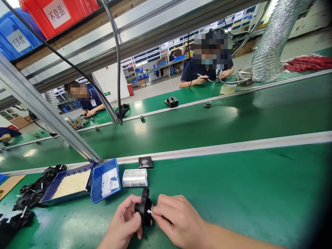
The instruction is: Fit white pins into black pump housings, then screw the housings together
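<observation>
In the head view, the black part (143, 208) is in front of you at the bottom middle, its narrow neck toward the top of the view, its long axis running nearly straight up and down there, and its flat round side facing right; a small white piece (149, 211) sits against that side. Your green work surface (233, 193) carries a shallow tray (67, 198) of pale bits, a blue bin (97, 188) of white strips, a label roll (135, 177) and a dark block (145, 162). Beyond the pale ledge runs a green belt (181, 128), with co-workers seated past it. Your left hand (127, 219) comes in from below, thumb and fingers closed around the part's left side; your right hand (178, 218) reaches in from the lower right, fingers curled, thumb and fingertips pinched on the white piece.
</observation>
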Demonstrator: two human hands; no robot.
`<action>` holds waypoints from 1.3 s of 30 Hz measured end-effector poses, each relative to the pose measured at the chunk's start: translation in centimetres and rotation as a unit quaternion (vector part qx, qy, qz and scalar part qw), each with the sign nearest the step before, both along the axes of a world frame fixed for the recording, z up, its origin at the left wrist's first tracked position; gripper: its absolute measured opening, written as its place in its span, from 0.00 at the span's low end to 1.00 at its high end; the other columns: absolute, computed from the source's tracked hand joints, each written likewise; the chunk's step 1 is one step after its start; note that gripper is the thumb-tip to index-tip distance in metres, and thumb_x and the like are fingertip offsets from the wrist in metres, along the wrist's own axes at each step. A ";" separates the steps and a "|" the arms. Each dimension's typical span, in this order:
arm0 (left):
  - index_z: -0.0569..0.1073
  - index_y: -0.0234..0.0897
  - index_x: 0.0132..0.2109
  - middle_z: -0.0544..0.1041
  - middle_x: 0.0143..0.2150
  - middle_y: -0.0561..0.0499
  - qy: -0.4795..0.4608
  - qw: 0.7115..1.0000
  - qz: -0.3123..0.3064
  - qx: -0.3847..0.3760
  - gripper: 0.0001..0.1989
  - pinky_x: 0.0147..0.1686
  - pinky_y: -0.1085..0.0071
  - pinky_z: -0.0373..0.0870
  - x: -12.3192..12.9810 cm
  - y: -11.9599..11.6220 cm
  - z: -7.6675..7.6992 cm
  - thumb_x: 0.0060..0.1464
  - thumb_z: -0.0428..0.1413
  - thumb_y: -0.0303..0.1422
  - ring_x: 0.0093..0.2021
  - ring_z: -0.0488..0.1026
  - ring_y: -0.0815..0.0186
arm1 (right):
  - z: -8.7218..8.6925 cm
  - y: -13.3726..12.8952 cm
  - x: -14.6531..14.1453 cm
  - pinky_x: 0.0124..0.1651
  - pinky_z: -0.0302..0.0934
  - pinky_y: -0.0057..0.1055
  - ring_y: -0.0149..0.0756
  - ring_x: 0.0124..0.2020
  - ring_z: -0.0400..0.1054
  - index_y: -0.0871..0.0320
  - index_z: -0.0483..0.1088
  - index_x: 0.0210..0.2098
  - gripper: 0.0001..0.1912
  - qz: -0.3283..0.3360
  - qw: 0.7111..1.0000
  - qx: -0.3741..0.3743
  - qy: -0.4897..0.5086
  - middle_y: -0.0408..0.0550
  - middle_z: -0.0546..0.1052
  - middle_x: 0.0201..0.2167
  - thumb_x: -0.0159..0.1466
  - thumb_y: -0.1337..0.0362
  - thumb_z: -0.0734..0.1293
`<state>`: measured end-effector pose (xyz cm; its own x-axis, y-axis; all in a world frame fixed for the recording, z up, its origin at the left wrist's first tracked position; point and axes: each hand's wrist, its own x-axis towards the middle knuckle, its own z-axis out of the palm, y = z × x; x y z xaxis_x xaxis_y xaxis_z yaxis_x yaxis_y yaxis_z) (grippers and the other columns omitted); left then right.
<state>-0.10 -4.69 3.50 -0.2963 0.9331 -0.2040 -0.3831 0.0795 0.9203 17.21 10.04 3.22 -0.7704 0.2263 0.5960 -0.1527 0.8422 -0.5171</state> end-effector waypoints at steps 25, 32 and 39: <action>0.81 0.39 0.47 0.80 0.42 0.46 0.043 0.998 0.018 0.044 0.29 0.34 0.77 0.70 0.0 -0.2 0.0 0.39 0.80 0.43 0.34 0.73 0.68 | -0.2 -0.1 -1.0 0.29 0.48 0.34 0.34 0.25 0.60 0.57 0.69 0.31 0.13 0.046 0.996 -0.014 0.070 0.42 0.68 0.25 0.72 0.68 0.60; 0.80 0.36 0.37 0.82 0.37 0.47 0.168 0.982 0.075 0.032 0.21 0.36 0.74 0.72 -0.2 2.8 4.4 0.55 0.70 0.51 0.34 0.76 0.65 | -0.7 0.5 -1.6 0.29 0.49 0.29 0.32 0.25 0.59 0.56 0.70 0.36 0.03 0.003 0.983 -0.175 0.062 0.39 0.66 0.25 0.66 0.64 0.65; 0.82 0.38 0.47 0.84 0.50 0.40 0.204 0.975 0.055 0.070 0.26 0.55 0.63 0.74 1.3 7.2 6.1 0.45 0.76 0.47 0.53 0.80 0.52 | -0.6 1.8 -1.8 0.30 0.50 0.28 0.32 0.25 0.55 0.55 0.58 0.30 0.17 -0.032 0.953 -0.284 0.100 0.37 0.60 0.23 0.72 0.55 0.63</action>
<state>1.15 2.53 9.62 -0.4257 0.9014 0.0792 0.0187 -0.0788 0.9967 15.44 11.86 2.58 -0.6280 0.5991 0.4967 -0.2527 0.4467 -0.8583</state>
